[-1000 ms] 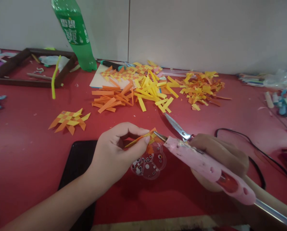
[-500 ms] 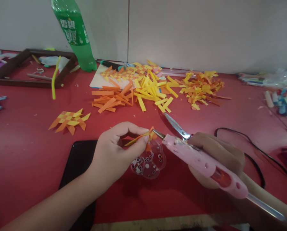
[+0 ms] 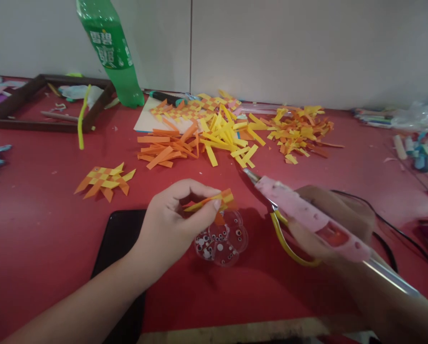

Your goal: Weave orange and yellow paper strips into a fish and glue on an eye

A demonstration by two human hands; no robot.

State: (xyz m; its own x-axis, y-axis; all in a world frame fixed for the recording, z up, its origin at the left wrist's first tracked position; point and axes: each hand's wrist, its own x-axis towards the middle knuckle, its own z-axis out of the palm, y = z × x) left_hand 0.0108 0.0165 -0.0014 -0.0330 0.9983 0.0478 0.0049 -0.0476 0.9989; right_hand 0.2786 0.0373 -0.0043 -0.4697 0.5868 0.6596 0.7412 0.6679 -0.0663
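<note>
Left hand [image 3: 174,220]: thumb and forefinger in a narrow pinch on an orange-and-yellow woven piece [image 3: 227,197], held over the red tabletop [image 3: 271,296].
Right hand [image 3: 339,208]: wrapped round a pink glue gun [image 3: 296,206]; slightly blurred. Nozzle aimed toward 10 o'clock, apart from the woven piece. Clear stick out the back, toward 4.
Clock centre: the woven piece; bearings below taken from it.
Wooden frame [image 3: 30,125]: 10 o'clock, dark, lying flat; yellow strip [image 3: 80,126] across its right side.
Paper fish [image 3: 104,179]: 9 o'clock, lying alone, orange and yellow weave.
Green bottle [image 3: 113,71]: between 10 and 11, near the wall.
Black slab [image 3: 116,239]: 8 o'clock, flat, partly behind the left forearm.
Orange strips [image 3: 163,148]: 10 o'clock, loose heap.
Eye dish [image 3: 239,246]: 6 o'clock, clear, petal-shaped; googly eyes inside, upper part hidden by the hand.
Yellow strips [image 3: 223,138]: 12 o'clock, beside the orange; more woven work [image 3: 192,112] behind.
Scissors [image 3: 283,241]: 3 o'clock, yellow handle. Nozzle overlaps the blade in view; contact, cannot tell.
Scraps [image 3: 300,136]: 2 o'clock, mixed orange and yellow pile.
</note>
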